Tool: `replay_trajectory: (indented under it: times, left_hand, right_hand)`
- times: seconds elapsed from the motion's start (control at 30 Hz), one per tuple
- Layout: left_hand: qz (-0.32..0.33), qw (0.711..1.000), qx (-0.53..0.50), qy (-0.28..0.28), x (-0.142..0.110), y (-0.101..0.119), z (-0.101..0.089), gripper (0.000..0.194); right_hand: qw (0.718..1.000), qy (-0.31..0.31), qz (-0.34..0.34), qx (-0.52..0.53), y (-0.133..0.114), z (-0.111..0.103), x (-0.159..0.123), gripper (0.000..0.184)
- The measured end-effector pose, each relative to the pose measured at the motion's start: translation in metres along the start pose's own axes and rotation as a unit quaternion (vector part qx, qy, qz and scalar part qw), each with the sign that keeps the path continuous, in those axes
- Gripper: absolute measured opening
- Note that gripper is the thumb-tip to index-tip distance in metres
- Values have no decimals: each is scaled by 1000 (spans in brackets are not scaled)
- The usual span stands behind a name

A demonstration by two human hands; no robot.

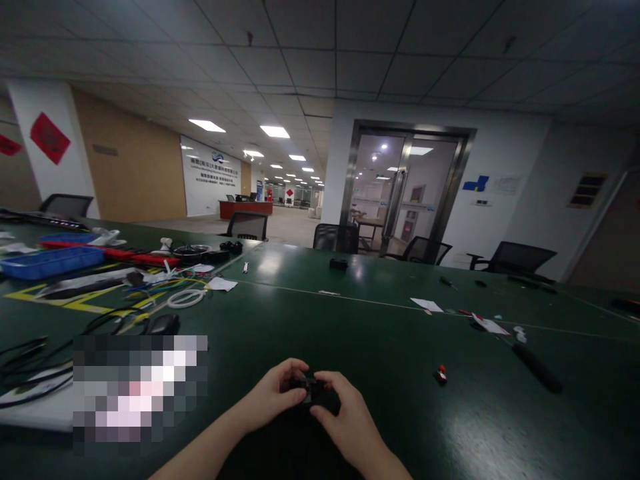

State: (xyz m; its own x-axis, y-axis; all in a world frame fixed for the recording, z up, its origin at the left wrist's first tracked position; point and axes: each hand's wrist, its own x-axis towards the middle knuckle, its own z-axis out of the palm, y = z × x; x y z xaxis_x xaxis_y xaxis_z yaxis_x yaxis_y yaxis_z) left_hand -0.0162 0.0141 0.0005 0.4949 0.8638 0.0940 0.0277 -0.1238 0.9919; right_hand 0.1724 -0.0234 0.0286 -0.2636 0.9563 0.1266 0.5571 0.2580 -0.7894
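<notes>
The left hand (274, 395) and right hand (351, 415) grasp the small black part (313, 388) from its opposite sides, fingers curled.

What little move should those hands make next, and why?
Perhaps the right hand should draw its thumb and fingers together on the small dark object, to steady it: the left hand appears to grip one side, while the right thumb and fingers look spread at the other.
</notes>
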Motion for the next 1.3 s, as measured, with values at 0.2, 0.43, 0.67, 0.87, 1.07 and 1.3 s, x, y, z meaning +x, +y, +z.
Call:
replay_trajectory:
  times: [0.2, 0.43, 0.67, 0.87, 1.07, 1.3]
  left_hand:
    - [3, 1000, -6, 1, 0, 0, -2, 39]
    - [24, 996, -79, -46, 2, -9, -3, 59]
    - [0, 999, -32, -20, 0, -2, 0, 43]
    - [18, 999, -38, -22, 1, -5, -1, 41]
    - [4, 999, -34, -28, 1, -4, -1, 46]
    - [-8, 1000, -20, -22, 0, -1, 1, 42]
  right_hand:
    - [1000, -4, -10, -1, -4, -3, -1, 32]
    - [999, 32, -3, 26, 1, -3, 0, 29]
    - [999, 21, -6, 38, 6, -3, 2, 31]
    - [997, 29, -43, 61, 5, -2, 2, 27]
    - [995, 24, -29, 87, 0, -4, -1, 21]
    - [995, 43, -11, 92, 7, -1, 1, 19]
